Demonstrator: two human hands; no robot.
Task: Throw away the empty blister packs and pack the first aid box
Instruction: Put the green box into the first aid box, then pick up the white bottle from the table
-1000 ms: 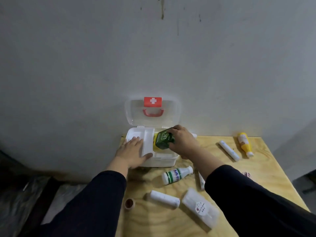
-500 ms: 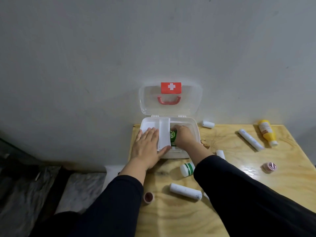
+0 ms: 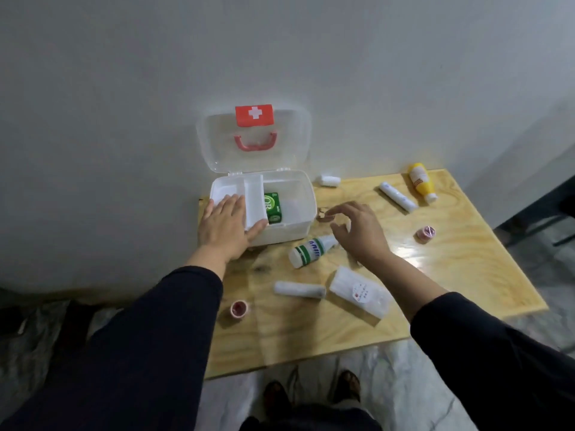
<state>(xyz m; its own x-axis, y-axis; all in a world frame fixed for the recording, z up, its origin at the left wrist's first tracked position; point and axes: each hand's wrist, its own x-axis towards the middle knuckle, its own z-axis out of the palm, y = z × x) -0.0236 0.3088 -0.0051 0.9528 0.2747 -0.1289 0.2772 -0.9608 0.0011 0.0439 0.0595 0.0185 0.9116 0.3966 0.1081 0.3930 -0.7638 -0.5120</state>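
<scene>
One green box (image 3: 273,207) apparently lettered "OB", red cross label (image 3: 254,115)

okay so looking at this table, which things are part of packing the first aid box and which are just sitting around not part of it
Part of the job: first aid box, green box already inside, white bottle with green stripes, yellow bottle, white tube, gauze rolls, tape rolls, clear packet.

Just lying about: none clearly; no blister packs visible.
</scene>
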